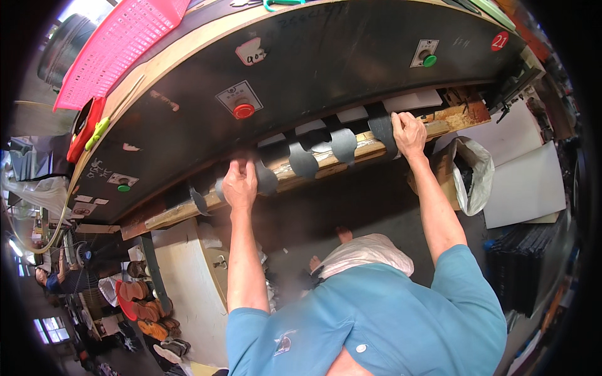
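Observation:
Several dark grey, rounded flat pieces, shaped like insoles, hang over a worn wooden beam below a black machine panel. My right hand is closed at the edge of the rightmost dark grey piece. Farther left, my left hand has its fingers bent together over the beam, between two of the grey pieces; its fingertips are partly blurred, and what they grip is hidden. Between my hands hang a grey piece and another grey piece.
The panel carries a red button and a green button. A pink basket and yellow-handled snips lie on the top at left. To the right stands a lined bag beside white sheets. Brown shoe parts sit lower left.

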Tool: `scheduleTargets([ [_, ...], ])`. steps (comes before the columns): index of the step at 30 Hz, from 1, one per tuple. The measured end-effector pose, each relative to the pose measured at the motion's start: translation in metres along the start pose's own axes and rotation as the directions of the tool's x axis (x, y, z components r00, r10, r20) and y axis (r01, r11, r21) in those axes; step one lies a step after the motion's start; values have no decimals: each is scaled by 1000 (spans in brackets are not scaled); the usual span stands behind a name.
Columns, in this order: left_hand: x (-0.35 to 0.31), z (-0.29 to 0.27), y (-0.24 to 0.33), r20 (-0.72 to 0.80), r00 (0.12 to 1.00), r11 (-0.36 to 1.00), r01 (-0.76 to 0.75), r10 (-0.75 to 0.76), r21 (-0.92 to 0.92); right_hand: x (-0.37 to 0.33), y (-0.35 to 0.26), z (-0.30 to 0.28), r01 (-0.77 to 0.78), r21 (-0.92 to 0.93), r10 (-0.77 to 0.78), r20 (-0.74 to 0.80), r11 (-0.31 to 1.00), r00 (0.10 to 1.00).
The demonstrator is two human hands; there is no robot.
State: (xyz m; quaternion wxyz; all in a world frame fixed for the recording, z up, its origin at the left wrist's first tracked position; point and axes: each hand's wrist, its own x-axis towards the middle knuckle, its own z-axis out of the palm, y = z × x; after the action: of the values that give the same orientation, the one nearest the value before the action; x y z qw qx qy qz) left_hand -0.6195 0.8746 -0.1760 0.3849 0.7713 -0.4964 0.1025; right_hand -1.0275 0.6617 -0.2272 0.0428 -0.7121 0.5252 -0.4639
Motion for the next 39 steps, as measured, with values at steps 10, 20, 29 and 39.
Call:
scheduleTargets([
  [10,-6,7,-6,29,999,999,22,-21,-43,-11,12,4,7,188,-25,95,982,995],
  [20,-103,-18,-1,32,999,998,-35,36,-54,-89,10,-45,-359,373,327,149,855,933],
  [29,-137,-73,2,-43,999,972,-29,19,-235,-116,-145,-39,-40,497,-170,370,867,913],
  [39,-86,-47,-33,197,980,960,-88,35,266,-125,-232,-3,312,451,-548,672,836,498],
])
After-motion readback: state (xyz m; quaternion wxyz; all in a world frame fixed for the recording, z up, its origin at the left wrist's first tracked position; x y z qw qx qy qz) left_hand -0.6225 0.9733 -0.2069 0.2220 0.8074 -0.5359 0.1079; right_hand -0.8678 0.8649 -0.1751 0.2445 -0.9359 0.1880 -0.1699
